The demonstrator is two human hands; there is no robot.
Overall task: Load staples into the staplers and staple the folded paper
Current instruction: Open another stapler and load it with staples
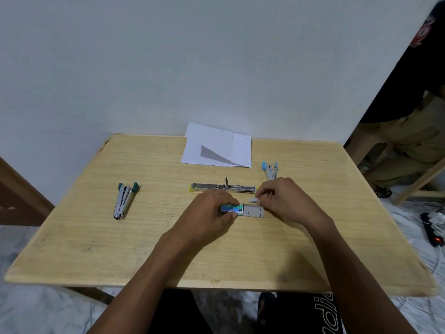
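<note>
From the head camera, a pale wooden desk point(120, 249) fills the middle of the frame, set against a plain light wall point(168, 56). Just below the centre of the frame, the left hand point(212, 213) grips a small teal staple box point(230, 207) that lies on the desk, its fingers point(233, 215) curled round the box's sleeve. The box's grey inner tray point(252, 211) is slid out to the right and lies flat on the wood. Just right of it, the right hand point(286, 201) pinches a short grey strip of staples point(253, 200) between thumb and forefinger, right above the far edge of the tray; the other fingers of that hand are loosely curled. Just beyond both hands, at the centre of the frame, a yellow-ended stapler point(224, 187) lies opened out flat in a long line, its metal channel facing up. At centre left, well apart from the hands, a green-ended stapler point(124, 200) lies on the desk with its arms splayed in a narrow V. At centre right, a blue-ended stapler point(269, 169) lies likewise, near the right hand's knuckles and partly hidden by them. The folded paper point(216, 145), white with a grey triangle where a flap turns, lies at the desk's far edge, upper centre, one corner overhanging toward the wall. At the right edge, another person point(414, 131) sits on a wooden seat, and a black power strip point(433, 227) lies on the floor.
</note>
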